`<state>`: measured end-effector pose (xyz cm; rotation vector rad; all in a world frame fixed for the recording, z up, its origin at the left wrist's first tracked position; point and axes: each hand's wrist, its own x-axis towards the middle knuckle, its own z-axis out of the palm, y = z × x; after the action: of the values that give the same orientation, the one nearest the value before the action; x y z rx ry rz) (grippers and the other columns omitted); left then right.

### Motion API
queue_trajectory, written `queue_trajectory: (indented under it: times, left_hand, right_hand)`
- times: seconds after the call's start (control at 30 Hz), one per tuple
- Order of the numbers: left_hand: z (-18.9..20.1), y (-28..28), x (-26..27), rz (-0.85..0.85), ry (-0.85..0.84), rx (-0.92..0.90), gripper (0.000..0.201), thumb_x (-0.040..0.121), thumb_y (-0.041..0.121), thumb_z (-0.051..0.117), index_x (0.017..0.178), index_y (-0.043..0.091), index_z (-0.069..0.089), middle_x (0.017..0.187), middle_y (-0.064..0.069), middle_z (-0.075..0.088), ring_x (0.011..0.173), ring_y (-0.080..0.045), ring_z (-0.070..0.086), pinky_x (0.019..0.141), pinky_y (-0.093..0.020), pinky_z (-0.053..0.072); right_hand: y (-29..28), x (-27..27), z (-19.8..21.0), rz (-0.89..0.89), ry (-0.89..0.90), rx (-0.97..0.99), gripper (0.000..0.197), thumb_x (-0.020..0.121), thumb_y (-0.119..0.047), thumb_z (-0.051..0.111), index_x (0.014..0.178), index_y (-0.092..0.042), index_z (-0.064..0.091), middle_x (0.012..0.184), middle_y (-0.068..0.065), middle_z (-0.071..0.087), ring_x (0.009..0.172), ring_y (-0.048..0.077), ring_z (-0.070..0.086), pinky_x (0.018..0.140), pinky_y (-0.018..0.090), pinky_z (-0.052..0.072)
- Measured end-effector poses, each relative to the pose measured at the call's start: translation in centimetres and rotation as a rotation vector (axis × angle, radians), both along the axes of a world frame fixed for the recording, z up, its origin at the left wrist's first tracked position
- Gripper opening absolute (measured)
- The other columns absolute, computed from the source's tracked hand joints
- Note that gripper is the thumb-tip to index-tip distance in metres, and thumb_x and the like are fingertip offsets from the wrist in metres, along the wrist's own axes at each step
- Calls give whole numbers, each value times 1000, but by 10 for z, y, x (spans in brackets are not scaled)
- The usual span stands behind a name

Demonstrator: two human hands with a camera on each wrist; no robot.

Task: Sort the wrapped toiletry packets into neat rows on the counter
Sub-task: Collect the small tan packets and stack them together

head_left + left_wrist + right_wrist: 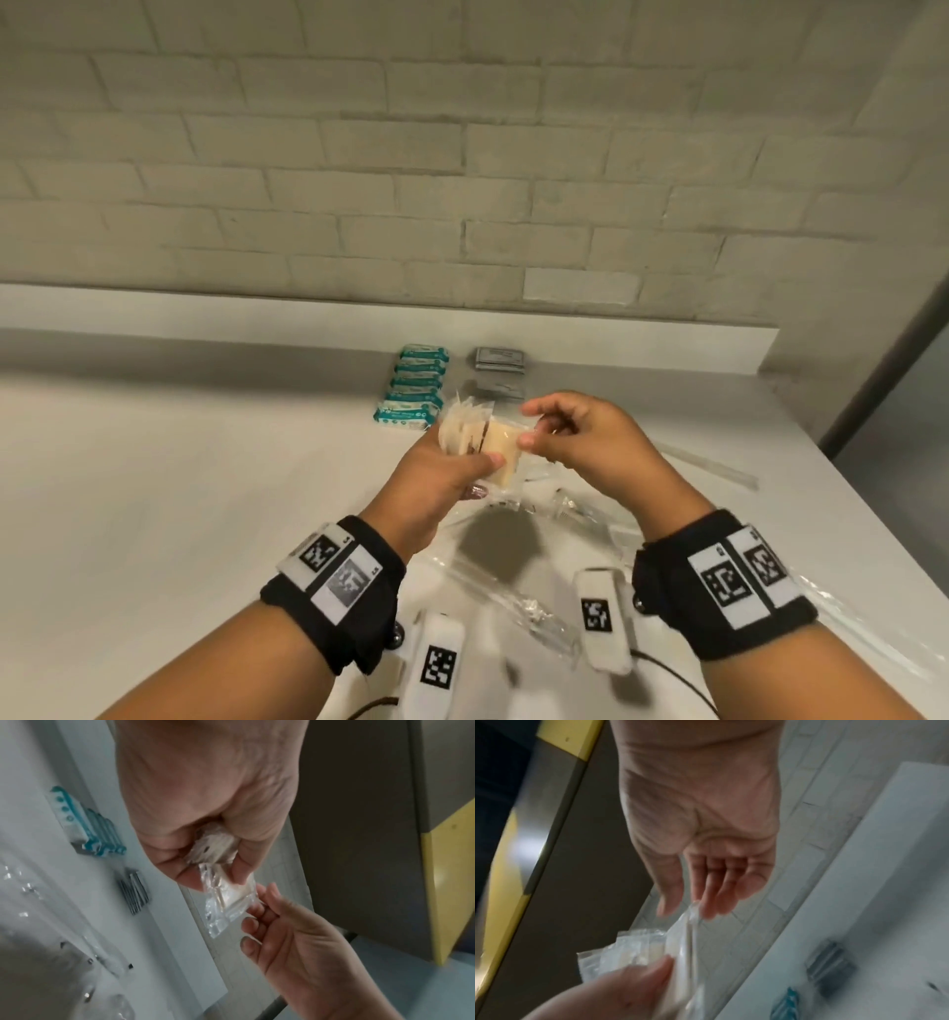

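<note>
Clear packets [477, 437], contents blurred, unreadable

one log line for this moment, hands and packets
left hand: holds clear packets | right hand: pinches front packet's edge | teal row, grey row on counter

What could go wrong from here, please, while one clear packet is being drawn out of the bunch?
The left hand grips a fanned bunch of clear packets; as the right hand pinches one by its edge, others could slide out. Dropped packets might land on the teal row or grey row just beyond and knock them askew.
</note>
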<state>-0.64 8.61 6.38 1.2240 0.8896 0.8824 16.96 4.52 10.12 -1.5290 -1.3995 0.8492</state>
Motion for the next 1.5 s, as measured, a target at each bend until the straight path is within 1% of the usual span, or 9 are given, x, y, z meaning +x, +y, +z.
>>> queue_trajectory:
  times: [0.17, 0.37, 0.47, 0.7, 0.87, 1.1, 1.2, 1.3, 1.5]
  left_hand:
    - [-4, 2, -22, -4, 87, 75, 36, 81, 3, 71, 112, 16, 59, 90, -1, 69, 77, -12, 65, 60, -22, 48]
    - [-9, 10, -40, 14, 14, -28, 25, 84, 15, 70, 108, 13, 62, 95, -7, 68, 84, -20, 67, 69, -32, 54]
    - [-11, 12, -40, 29, -167, -192, 25, 90, 22, 64, 110, 8, 60, 94, -10, 63, 82, -25, 68, 73, -34, 57]
    - [-14, 9, -17, 1, -388, -478, 25, 96, 16, 48, 117, 5, 53, 109, -19, 70, 97, -37, 68, 79, -42, 57]
    - [-22, -1, 9, 13, -314, -471, 24, 91, 11, 58, 109, -3, 63, 115, -20, 68, 98, -38, 67, 79, -43, 58]
    - [-29, -20, 45, 119, -351, -507, 19, 85, 4, 64, 101, -7, 65, 117, -24, 61, 101, -40, 65, 72, -41, 61]
    - [-29, -21, 54, 189, -357, -480, 14, 87, 2, 63, 97, -7, 66, 115, -22, 62, 96, -37, 67, 73, -41, 61]
    - [-30, -23, 63, 243, -371, -459, 12, 87, 2, 63, 96, -5, 67, 107, -18, 65, 92, -33, 69, 76, -41, 59]
    - [-22, -32, 92, 187, -348, -386, 15, 90, 5, 59, 102, 1, 68, 93, -10, 73, 89, -27, 70, 81, -40, 57]
  right_hand:
    - [13, -26, 2, 105, -285, -45, 19, 72, -11, 81, 78, -23, 67, 70, -6, 62, 63, 8, 54, 63, 28, 47]
    - [21, -22, 3, 125, -61, -28, 2, 79, -8, 75, 79, -10, 74, 63, -7, 67, 55, 4, 54, 52, 15, 43]
    - [28, -1, 1, 49, -221, -69, 6, 85, -12, 70, 81, -8, 73, 73, 1, 68, 64, 12, 55, 63, 25, 45]
    - [31, 35, -10, 103, -265, -177, 18, 93, -14, 59, 76, -16, 58, 66, -6, 57, 61, 9, 52, 57, 21, 39]
    - [42, 85, -28, -48, -381, -261, 21, 96, -16, 55, 75, -14, 57, 64, -3, 55, 58, 9, 48, 53, 21, 34]
    - [63, 151, -67, 38, -618, -420, 12, 91, -14, 61, 91, -5, 69, 92, 5, 64, 85, 18, 57, 69, 25, 40]
    - [70, 153, -65, 42, -652, -426, 15, 92, -17, 57, 79, -18, 66, 96, 4, 66, 94, 23, 61, 79, 27, 44]
    - [63, 137, -47, 36, -484, -269, 16, 92, -30, 59, 83, -19, 68, 95, 1, 68, 92, 20, 64, 81, 31, 48]
    - [25, 91, -15, 278, -112, -175, 8, 80, -20, 75, 84, -13, 74, 74, 0, 70, 60, 7, 58, 50, 12, 40]
